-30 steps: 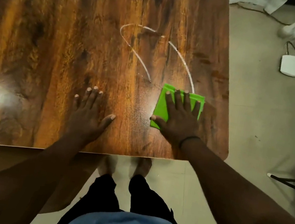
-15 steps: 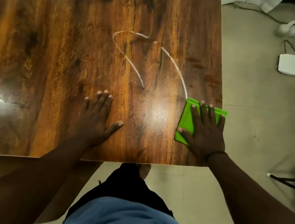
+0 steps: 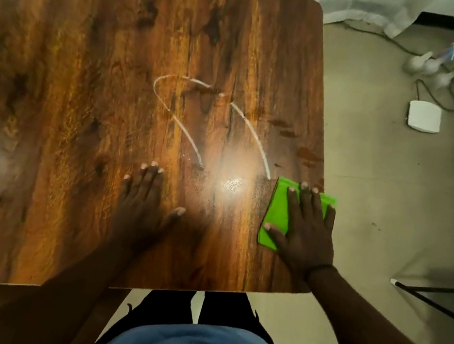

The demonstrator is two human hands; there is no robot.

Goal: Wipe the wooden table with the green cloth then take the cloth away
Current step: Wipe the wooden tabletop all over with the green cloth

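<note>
Head view, looking down on a glossy, dark-grained brown wooden table (image 3: pixel 88 92) with rounded corners. Right hand (image 3: pixel 304 231) lies flat, palm down, on a folded bright green cloth (image 3: pixel 276 211); fingers straight and slightly spread, thumb out to the side across the cloth's near corner. Cloth sits at the table's right edge, its far right corner poking just past the edge over the floor. A thin dark band (image 3: pixel 319 268) circles the right wrist. Left hand (image 3: pixel 147 203) rests palm down on bare wood, well left of the cloth; fingers straight and close together, thumb splayed toward the right. A white looping smear line (image 3: pixel 189 138) runs across the tabletop beyond both hands; one end of it meets the cloth's far left corner. Bright light glare on the wood between the hands. On the pale tiled floor (image 3: pixel 367 196) to the right: a white rounded-square device (image 3: pixel 423 117) with a dark cable, and a black metal frame (image 3: pixel 440 297) nearer. White curtain (image 3: pixel 356 0) hangs beyond the table.
</note>
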